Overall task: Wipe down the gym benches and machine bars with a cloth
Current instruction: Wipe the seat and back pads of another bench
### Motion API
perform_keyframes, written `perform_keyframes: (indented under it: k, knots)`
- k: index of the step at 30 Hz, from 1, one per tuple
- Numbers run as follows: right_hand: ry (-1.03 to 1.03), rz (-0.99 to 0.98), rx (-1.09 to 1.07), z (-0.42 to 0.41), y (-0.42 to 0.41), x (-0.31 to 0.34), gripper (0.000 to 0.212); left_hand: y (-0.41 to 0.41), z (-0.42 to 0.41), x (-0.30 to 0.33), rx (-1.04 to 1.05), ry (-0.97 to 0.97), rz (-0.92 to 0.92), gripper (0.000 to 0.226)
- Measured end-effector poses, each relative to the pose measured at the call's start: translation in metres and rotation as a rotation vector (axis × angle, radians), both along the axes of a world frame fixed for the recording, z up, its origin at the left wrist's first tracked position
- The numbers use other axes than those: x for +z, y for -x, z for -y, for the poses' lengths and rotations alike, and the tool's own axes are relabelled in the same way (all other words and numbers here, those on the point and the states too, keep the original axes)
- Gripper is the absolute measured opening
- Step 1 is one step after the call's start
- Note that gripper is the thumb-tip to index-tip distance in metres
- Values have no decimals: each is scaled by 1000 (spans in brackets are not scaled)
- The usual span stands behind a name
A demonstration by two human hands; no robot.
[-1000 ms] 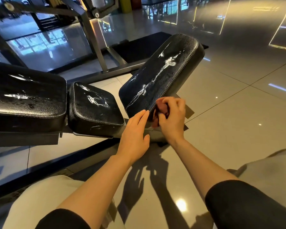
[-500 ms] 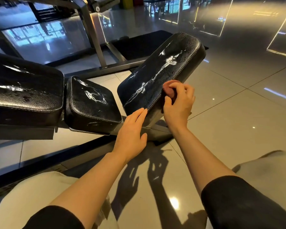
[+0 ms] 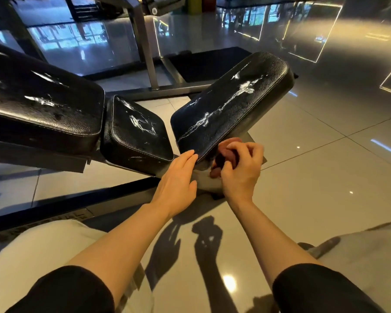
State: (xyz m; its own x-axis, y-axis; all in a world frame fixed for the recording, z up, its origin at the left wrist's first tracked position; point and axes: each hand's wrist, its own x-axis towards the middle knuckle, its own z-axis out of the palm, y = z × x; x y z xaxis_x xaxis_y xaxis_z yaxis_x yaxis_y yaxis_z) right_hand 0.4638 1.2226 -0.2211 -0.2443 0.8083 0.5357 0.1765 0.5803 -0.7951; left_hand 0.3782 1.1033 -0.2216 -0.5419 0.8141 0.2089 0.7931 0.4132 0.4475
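1. The right hand has its fingers curled round a reddish-brown cloth, gripping it in a bunch.
2. The cloth sits at the lower right edge of the tilted pad, against the pad's side and underside, partly hidden by the fingers.
3. The left hand is flat and relaxed, fingers straight and together, with the fingertips touching the pad's near lower corner along the stitched seam.
4. The two hands lie just beside each other, with the pad's corner between them.
5. The tilted pad is black and grained, rising up and to the right; white streaks run along its middle.
6. A smaller black seat pad lies just left of it, also marked with white smears.
7. A larger black pad lies further left, close beside the seat pad, with white marks on top.
8. A grey metal frame stands behind the pads, its upright meeting a base bar on the floor.
9. A dark mat lies on the floor behind the tilted pad.
10. The glossy tiled floor shows light reflections and the shadows of both hands.
11. Black sleeves cover both upper arms, and pale trousers show at the bottom corners.
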Motion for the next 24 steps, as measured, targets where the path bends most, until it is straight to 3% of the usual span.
perform_keyframes:
  k: [3,11,17,20,24]
  knots:
    - [5,-27,-67,-8,7,5,31,0,8,-3,31,48,10,68]
    - [-173,325,395,31,3,-45,37,-1,19,-6,70,93,43,71]
    - [-232,137,119,18,4,-21,38,-3,13,-2,64,65,41,72]
    - [-262,280,242,15,5,-30,41,-5,9,-2,60,56,50,73]
    - [-166,421,420,15,-4,-52,29,-7,4,-1,67,20,58,70]
